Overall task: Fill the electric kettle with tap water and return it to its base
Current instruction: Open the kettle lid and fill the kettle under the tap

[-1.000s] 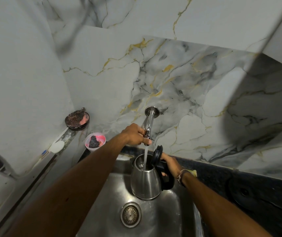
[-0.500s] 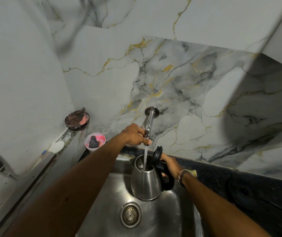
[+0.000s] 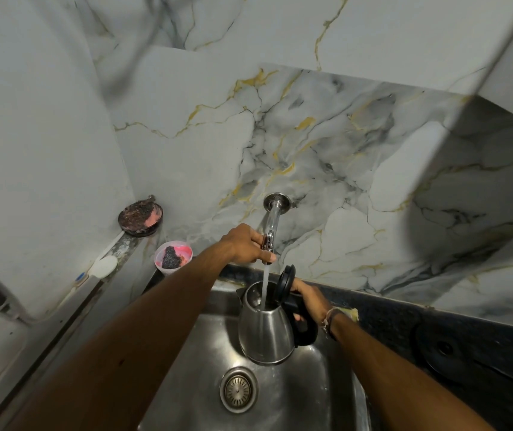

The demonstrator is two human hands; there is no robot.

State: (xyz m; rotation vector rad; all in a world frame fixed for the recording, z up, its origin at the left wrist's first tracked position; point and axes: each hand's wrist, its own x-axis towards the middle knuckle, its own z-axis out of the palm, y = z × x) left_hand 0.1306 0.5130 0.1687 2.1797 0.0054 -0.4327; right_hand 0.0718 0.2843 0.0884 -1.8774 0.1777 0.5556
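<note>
Over steel sink (image 3: 186, 384), right fingers (image 3: 298, 317) grip kettle (image 3: 264, 331); left fingers (image 3: 259, 255) clasp tap (image 3: 272, 225).

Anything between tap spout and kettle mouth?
Only the water stream, falling from the tap into the open kettle, per the head view.

- The tap (image 3: 272, 222) projects from the rear wall (image 3: 326, 150), above the sink (image 3: 320, 396).
- The kettle (image 3: 264, 331) is held over the sink basin, directly below the tap outlet, with its lid (image 3: 285, 283) hinged up on the right.
- The left hand (image 3: 244, 244) is on the tap; the right hand (image 3: 309, 298) is on the kettle handle (image 3: 303, 321), right of the kettle body.
- The drain (image 3: 238, 390) lies in the basin, in front of the kettle.
- The surface (image 3: 404, 321) runs right of the sink.
- A cup (image 3: 173, 255) stands left of the tap; a round dish (image 3: 140, 216) sits behind and left of it, in the corner.
</note>
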